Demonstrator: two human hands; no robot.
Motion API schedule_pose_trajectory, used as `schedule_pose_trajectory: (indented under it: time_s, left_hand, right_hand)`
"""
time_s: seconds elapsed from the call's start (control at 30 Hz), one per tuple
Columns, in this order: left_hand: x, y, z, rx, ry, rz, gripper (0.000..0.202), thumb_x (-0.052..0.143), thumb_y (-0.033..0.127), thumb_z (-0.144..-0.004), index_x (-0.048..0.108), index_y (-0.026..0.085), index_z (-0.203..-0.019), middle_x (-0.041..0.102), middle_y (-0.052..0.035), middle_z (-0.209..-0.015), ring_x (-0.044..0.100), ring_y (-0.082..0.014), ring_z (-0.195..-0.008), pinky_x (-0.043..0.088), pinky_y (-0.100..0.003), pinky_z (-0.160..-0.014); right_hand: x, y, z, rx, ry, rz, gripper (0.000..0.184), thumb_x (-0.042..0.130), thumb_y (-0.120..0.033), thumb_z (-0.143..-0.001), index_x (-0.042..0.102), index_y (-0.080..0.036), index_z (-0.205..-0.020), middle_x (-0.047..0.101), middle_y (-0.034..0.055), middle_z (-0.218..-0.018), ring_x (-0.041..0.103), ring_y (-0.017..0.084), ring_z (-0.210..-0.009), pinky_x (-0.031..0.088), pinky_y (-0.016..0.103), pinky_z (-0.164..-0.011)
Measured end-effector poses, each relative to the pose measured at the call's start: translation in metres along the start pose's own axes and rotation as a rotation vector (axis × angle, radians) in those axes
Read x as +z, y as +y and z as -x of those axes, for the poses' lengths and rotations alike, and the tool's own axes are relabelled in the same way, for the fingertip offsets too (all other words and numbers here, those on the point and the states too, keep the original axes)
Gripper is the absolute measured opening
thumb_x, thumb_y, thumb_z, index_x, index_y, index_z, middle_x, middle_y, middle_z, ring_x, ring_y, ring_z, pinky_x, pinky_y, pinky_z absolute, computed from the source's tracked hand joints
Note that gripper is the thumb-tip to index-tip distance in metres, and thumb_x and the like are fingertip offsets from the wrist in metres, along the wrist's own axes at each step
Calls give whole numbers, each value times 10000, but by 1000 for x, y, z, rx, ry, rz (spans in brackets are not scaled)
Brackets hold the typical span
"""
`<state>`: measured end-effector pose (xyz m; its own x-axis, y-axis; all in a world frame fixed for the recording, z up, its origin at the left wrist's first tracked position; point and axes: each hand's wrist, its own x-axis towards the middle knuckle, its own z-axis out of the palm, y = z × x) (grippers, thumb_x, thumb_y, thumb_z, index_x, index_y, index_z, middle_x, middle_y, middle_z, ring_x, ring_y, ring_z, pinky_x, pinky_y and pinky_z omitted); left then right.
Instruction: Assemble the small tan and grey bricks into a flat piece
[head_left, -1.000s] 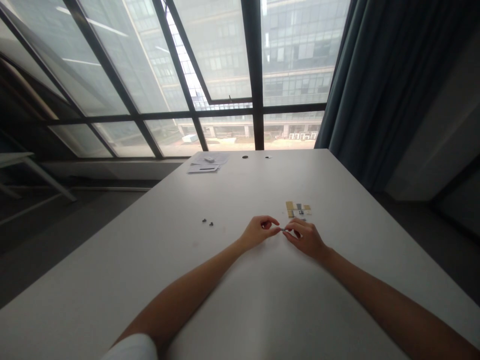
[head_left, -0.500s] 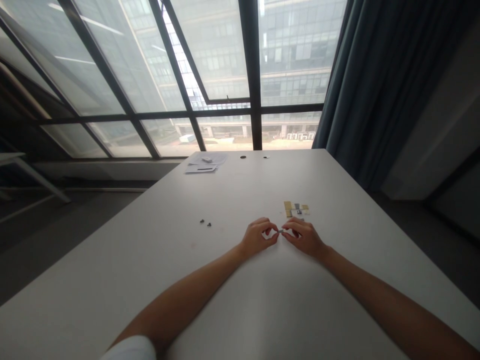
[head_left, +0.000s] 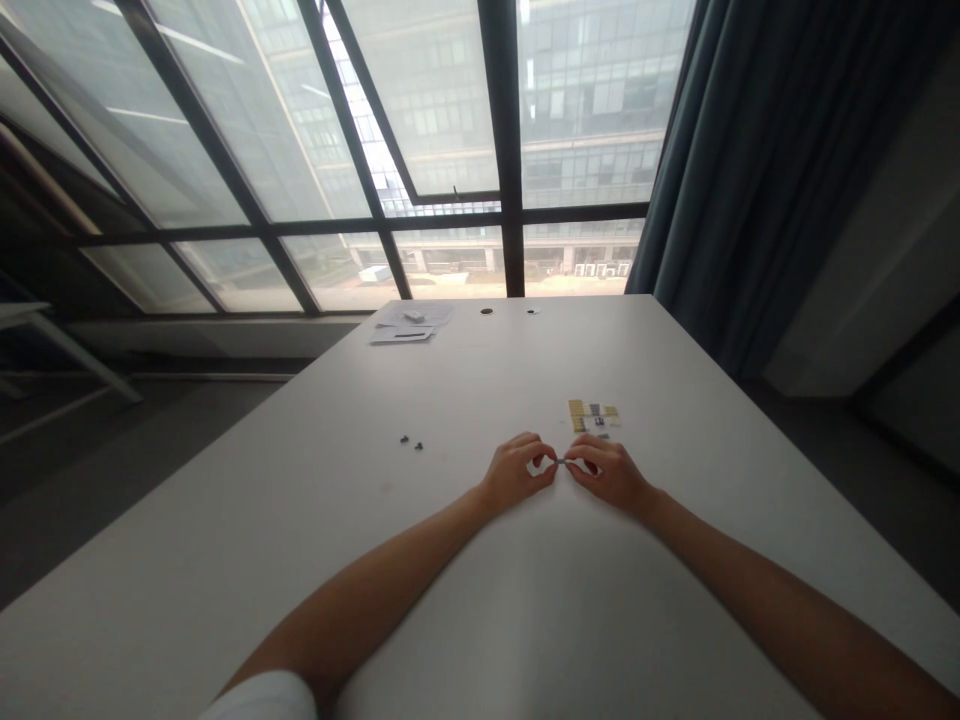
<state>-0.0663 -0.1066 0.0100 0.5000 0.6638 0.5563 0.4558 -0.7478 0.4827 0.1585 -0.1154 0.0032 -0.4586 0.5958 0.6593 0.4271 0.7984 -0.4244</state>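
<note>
Between my fingertips is a small grey piece (head_left: 561, 461), too small for me to make out its kind. My left hand (head_left: 521, 468) pinches its left end with thumb and forefinger. From the other side, my right hand (head_left: 607, 470) pinches the right end. Just beyond my right hand lies a group of small yellow, grey and dark pieces (head_left: 594, 415) on the white table (head_left: 480, 390). Part of that group's near edge is hidden by my fingers. To the left, apart from my hands, sit two small dark pieces (head_left: 412, 442).
White papers (head_left: 405, 325) with a dark strip on them lie at the table's far left corner. Near the far edge are a dark round spot (head_left: 487, 311) and a small white item (head_left: 533, 311). Windows stand beyond, and a blue curtain (head_left: 720, 200) hangs at the right.
Both hands stay nearly in place, still pinching the small grey piece. It looks slightly more level now, and the right fingertips have shifted a little. The view has tilted very slightly.
</note>
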Motion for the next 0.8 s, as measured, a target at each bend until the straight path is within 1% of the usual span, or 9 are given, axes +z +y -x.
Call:
schedule_pose_trajectory:
  time_s: [0.13, 0.27, 0.8]
  left_hand:
    - [1, 0, 0, -15, -5, -21, 79, 647, 214, -823, 711, 200, -868, 576, -4, -710, 544, -127, -716, 429, -238, -709]
    - [0, 0, 0, 8, 5, -19, 74, 649, 209, -822, 712, 204, -861, 581, -1, -705, 546, -125, -713, 427, -232, -701]
    - [1, -3, 1, -24, -44, -53, 90, 652, 196, -809, 720, 207, -868, 586, -2, -710, 551, -128, -722, 427, -233, -716]
  right_hand:
    - [0, 1, 0, 0, -12, 17, 98, 577, -211, -918, 675, -208, -924, 667, 38, -855, 550, 106, -627, 442, 229, -600]
    - [-1, 1, 0, 0, -27, 34, 99, 577, -223, -923, 673, -207, -908, 668, 38, -849, 549, 105, -621, 441, 227, -601]
    - [1, 4, 1, -24, -38, 29, 106, 575, -222, -936, 678, -206, -915, 673, 39, -859, 575, 109, -640, 446, 224, -609]
